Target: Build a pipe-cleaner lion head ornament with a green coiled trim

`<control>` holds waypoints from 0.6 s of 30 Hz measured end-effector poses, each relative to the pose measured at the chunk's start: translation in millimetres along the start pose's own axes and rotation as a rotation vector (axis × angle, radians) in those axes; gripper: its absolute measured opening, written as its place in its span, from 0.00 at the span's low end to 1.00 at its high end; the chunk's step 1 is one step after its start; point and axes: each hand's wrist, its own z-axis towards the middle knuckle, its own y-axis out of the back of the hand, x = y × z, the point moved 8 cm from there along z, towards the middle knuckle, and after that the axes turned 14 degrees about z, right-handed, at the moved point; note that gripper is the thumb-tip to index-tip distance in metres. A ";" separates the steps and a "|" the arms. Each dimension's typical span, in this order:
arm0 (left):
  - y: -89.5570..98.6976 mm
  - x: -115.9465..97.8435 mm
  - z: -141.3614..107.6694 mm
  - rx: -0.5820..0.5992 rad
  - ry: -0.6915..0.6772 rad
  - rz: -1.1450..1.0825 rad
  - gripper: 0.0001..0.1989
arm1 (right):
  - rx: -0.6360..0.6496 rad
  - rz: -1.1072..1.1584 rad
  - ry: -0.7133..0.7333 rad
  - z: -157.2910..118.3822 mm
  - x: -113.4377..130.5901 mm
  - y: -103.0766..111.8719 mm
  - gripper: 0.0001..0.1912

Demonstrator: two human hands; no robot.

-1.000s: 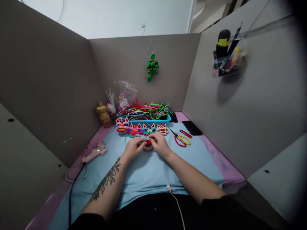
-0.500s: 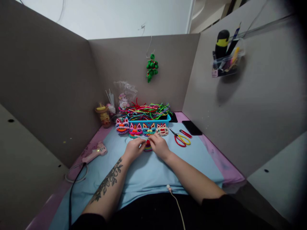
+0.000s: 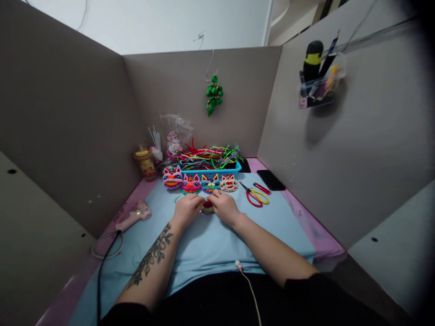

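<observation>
My left hand (image 3: pixel 188 210) and my right hand (image 3: pixel 224 207) meet over the blue cloth, fingertips pinched almost together. Between them shows a small bit of light blue pipe cleaner (image 3: pixel 205 199), mostly covered by the fingers. Just under the fingertips is a rainbow-striped piece (image 3: pixel 208 208) with red, yellow and purple bands, partly hidden by both hands. Behind the hands stand several fuzzy lion-head figures, among them a teal one (image 3: pixel 210 183), a pink one (image 3: pixel 191 183), a cream one (image 3: pixel 229 183) and a purple one (image 3: pixel 172 178).
A blue basket (image 3: pixel 214 173) of colourful pipe cleaners stands at the back. To the right lie scissors (image 3: pixel 254 195), a red cutter (image 3: pixel 262 189) and a black phone (image 3: pixel 271 179). On the left are a pink glue gun (image 3: pixel 134 216) with its cord and a drink cup (image 3: pixel 146 164).
My fingertips have drawn in over the striped piece. The light blue strand that stretched out above my left fingers now shows only as a short bit between the hands.
</observation>
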 end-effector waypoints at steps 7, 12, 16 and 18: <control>-7.5 11.0 -0.6 0.049 0.099 -0.189 0.10 | -0.010 0.107 0.092 1.5 -0.8 2.7 0.10; -16.9 19.3 0.6 0.155 0.149 -0.355 0.09 | -0.007 0.190 0.144 1.0 0.7 5.2 0.10; -26.7 24.5 0.5 0.235 0.178 -0.510 0.10 | 0.004 0.267 0.178 0.8 2.9 6.1 0.11; -29.2 27.0 0.0 0.247 0.206 -0.558 0.10 | 0.009 0.316 0.190 1.0 3.4 6.4 0.11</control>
